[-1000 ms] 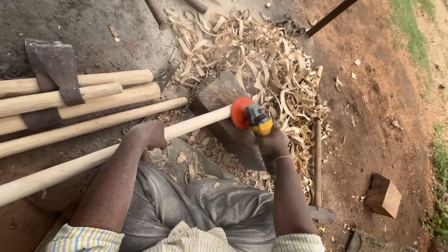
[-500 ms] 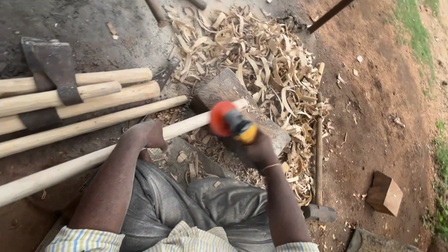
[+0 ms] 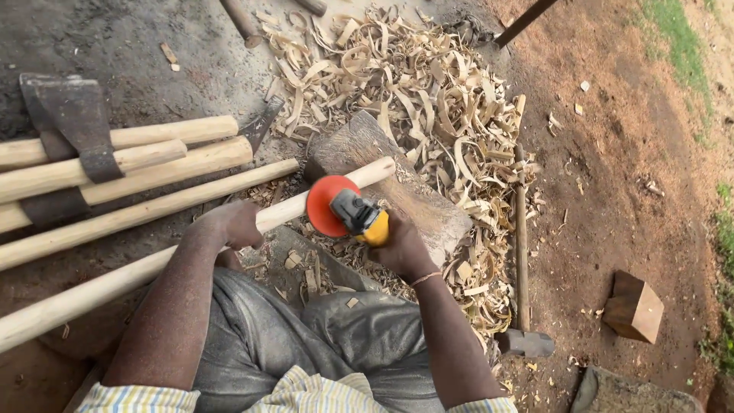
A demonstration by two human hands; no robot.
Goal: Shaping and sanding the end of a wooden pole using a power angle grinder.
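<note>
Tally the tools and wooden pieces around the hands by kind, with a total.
Long pale wooden poles: 5, one gripped by the left hand
Sander with red disc, in the right hand: 1
Axe heads: 1
Sledgehammers: 1
Worn chopping blocks: 1
Small wooden blocks: 1
Shavings heaps: 1
Total: 11

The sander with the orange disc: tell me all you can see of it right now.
The sander is a small handheld power tool with a round orange-red disc, a dark grey head and a yellow body. The right hand grips the yellow body from below. The disc faces up and left and lies against the pale wooden pole, which the left hand holds and which rests on a worn wooden block. No cord shows.
</note>
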